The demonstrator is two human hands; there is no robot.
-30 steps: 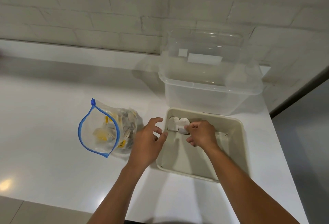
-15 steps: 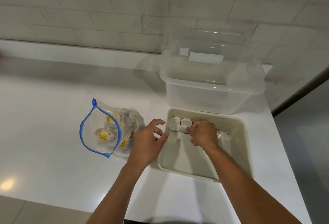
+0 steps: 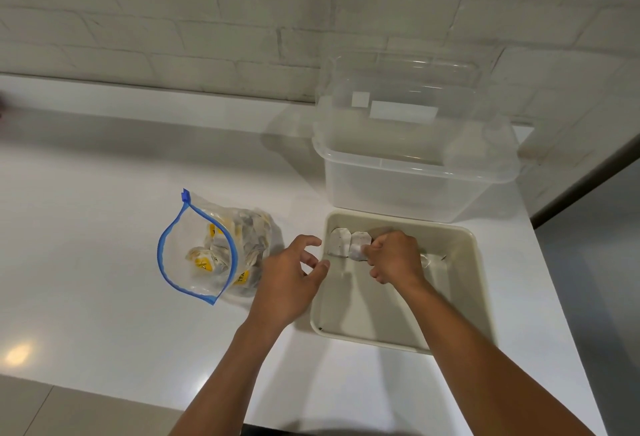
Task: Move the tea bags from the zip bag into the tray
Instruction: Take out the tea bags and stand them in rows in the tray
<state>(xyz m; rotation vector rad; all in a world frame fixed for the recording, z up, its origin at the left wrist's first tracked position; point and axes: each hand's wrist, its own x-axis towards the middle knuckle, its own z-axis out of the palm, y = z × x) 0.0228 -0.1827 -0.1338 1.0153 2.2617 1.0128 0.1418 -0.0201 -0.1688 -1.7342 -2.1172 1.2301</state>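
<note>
A beige tray [image 3: 464,283] is positioned on the white countertop [image 3: 104,262], directly in front of a clear plastic container [image 3: 408,189] that stands against the white brick wall [image 3: 207,19]. Two tea bags are seen standing side by side against the far left wall of the tray: the left tea bag [image 3: 338,242] and the right tea bag [image 3: 358,245], with their edges touching. The right hand [image 3: 394,257] is located inside the tray, with its fingers curled toward the right tea bag; the fingertips are in contact with that bag's right edge, and a pinch on it is indicated, although the contact itself is partly hidden by the knuckles. A further pale object, possibly another tea bag, is partly visible just behind the right hand near the tray's far wall; it cannot be identified with certainty. The left hand [image 3: 291,283] is held over the tray's left rim with fingers loosely spread and relaxed, and nothing is grasped by it. The zip bag [image 3: 214,248] lies on the countertop to the left of the tray, near the left hand, with its blue-edged mouth open toward the viewer. The remaining tea bags [image 3: 242,245], with yellow tags, are contained in the zip bag.
</note>
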